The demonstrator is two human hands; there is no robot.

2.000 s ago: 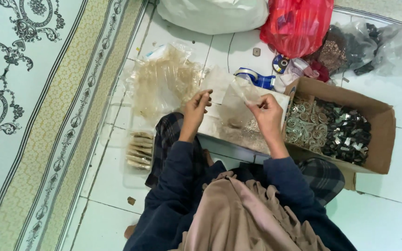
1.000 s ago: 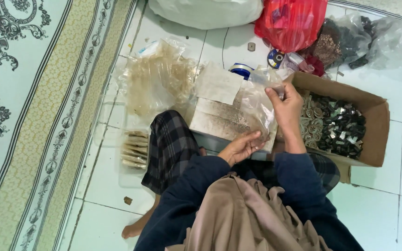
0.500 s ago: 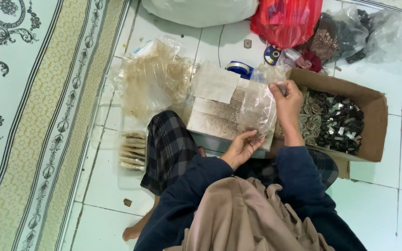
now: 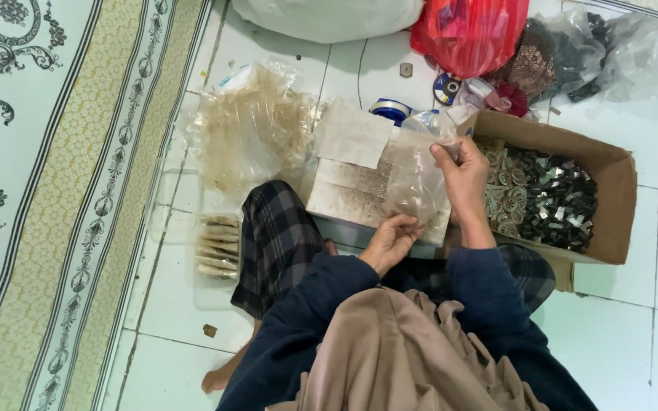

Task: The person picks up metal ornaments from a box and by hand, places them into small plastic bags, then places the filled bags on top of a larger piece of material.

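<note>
Over the lap, a clear plastic bag (image 4: pixel 414 183) now hangs upright between both hands
Right hand (image 4: pixel 462 179) pinches its top edge beside the cardboard box (image 4: pixel 611 194); left hand (image 4: pixel 391 240), lowered since two seconds ago, grips its bottom

Seated person, overhead view: dark navy long sleeves (image 4: pixel 321 304) reaching to both wrists; beige draped cloth (image 4: pixel 397 350) over the chest and lap; dark plaid trousers (image 4: pixel 276 236); both hands and one foot (image 4: pixel 218 377) bare.
</note>
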